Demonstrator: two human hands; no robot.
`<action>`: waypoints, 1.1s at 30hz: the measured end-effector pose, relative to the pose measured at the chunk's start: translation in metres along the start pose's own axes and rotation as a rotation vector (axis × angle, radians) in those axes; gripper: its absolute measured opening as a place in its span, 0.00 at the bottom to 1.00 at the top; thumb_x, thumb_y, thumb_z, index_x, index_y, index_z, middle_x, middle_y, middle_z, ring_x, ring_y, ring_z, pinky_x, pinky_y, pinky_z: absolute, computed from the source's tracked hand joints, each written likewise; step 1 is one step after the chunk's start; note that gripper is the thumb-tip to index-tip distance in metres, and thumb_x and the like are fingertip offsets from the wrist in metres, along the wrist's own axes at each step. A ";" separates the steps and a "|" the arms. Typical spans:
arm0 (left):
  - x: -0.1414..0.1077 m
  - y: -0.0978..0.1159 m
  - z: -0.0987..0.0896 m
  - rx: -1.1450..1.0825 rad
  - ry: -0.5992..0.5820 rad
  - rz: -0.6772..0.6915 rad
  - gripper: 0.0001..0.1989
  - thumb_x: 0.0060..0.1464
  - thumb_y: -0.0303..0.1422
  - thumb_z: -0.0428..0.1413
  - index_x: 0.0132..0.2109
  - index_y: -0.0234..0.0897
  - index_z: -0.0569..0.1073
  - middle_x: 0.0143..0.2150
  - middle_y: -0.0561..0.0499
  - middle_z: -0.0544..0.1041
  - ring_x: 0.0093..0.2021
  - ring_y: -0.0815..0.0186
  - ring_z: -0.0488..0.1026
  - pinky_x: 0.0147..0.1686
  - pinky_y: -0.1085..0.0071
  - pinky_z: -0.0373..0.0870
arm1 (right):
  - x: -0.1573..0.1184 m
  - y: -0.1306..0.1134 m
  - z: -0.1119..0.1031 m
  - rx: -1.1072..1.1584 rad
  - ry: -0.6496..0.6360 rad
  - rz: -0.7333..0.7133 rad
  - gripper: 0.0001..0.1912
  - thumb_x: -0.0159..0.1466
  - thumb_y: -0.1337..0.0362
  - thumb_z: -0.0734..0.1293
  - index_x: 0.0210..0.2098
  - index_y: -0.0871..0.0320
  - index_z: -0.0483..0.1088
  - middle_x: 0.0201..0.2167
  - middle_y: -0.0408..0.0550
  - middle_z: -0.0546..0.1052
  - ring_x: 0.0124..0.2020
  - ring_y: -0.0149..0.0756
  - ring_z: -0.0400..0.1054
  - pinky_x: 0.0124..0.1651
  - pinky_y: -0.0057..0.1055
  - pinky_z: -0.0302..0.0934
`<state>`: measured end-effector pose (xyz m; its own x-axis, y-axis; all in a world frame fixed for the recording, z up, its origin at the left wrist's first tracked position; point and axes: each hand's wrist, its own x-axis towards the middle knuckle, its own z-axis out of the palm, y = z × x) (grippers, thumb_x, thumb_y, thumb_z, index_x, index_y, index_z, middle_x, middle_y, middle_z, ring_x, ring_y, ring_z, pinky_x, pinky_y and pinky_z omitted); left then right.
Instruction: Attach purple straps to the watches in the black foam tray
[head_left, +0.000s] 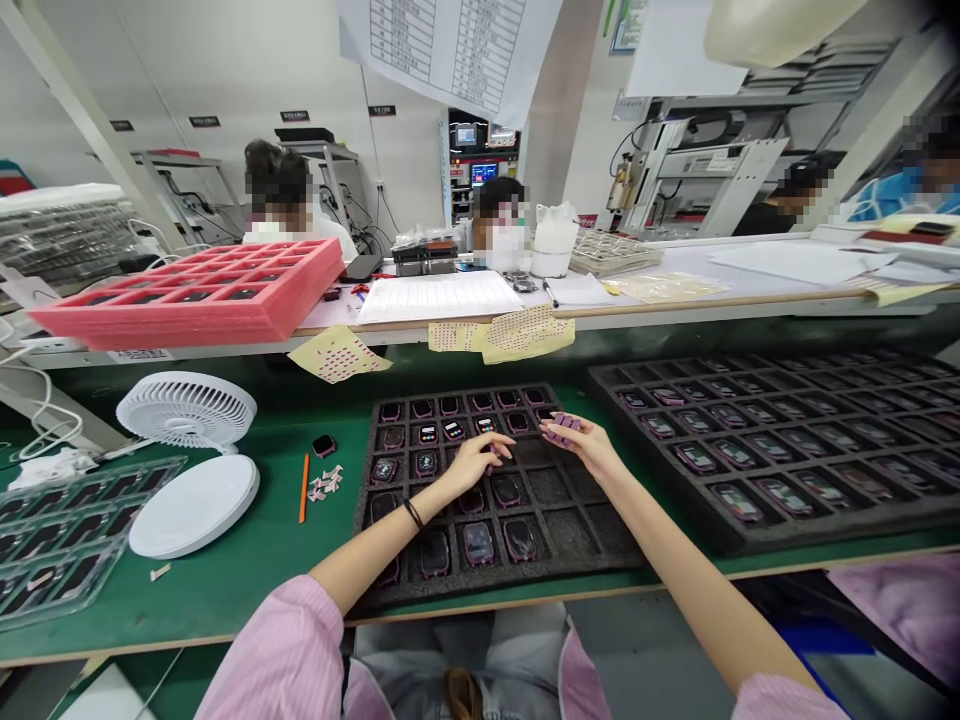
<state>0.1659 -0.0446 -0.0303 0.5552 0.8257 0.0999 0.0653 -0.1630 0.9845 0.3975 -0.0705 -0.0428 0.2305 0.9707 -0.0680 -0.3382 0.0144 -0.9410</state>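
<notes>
Foam tray (551,550) of small devices (478,543) mid-bench, 2nd foam tray (780,450) just R of it; desk fan (186,410) and clear plastic trays (67,530) to its L. Behind, on raised shelf (600,312), stacked foam trays (187,290).

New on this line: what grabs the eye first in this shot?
The black foam tray dead centre, its cells holding small pink-edged devices, with the left hand over it and the right hand gripping pink pieces. Behind, a bright pink foam tray sits on the far bench; a white desk fan stands at left.
</notes>
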 end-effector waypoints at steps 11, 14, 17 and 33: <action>0.058 -0.009 0.078 0.138 0.120 -0.069 0.19 0.40 0.17 0.48 0.39 0.36 0.71 0.35 0.52 0.76 0.35 0.68 0.71 0.38 0.72 0.68 | -0.008 0.013 -0.015 -0.131 0.082 -0.136 0.26 0.38 0.60 0.79 0.36 0.61 0.77 0.35 0.53 0.81 0.36 0.46 0.76 0.43 0.42 0.69; 0.062 -0.018 0.085 0.164 0.163 -0.080 0.21 0.41 0.16 0.47 0.43 0.36 0.68 0.35 0.51 0.75 0.35 0.67 0.72 0.37 0.71 0.69 | -0.008 0.014 -0.015 -0.135 0.081 -0.146 0.26 0.38 0.59 0.79 0.36 0.61 0.77 0.34 0.53 0.81 0.36 0.46 0.76 0.42 0.41 0.69; 0.063 -0.023 0.089 0.203 0.177 -0.061 0.20 0.43 0.16 0.48 0.44 0.36 0.66 0.35 0.50 0.75 0.37 0.65 0.72 0.41 0.67 0.70 | -0.008 0.013 -0.016 -0.137 0.073 -0.148 0.25 0.38 0.60 0.79 0.36 0.60 0.77 0.34 0.52 0.81 0.37 0.46 0.76 0.44 0.41 0.68; 0.044 0.018 0.056 0.444 -0.289 0.510 0.26 0.53 0.32 0.57 0.59 0.40 0.64 0.59 0.44 0.69 0.57 0.60 0.67 0.57 0.63 0.63 | -0.024 -0.007 -0.016 -0.044 -0.266 -0.019 0.24 0.42 0.58 0.78 0.38 0.58 0.76 0.38 0.53 0.81 0.43 0.49 0.75 0.50 0.45 0.67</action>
<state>0.2377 -0.0416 -0.0166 0.7985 0.4235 0.4278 0.0361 -0.7430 0.6683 0.4085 -0.0978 -0.0399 -0.0133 0.9993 0.0338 -0.2950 0.0283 -0.9551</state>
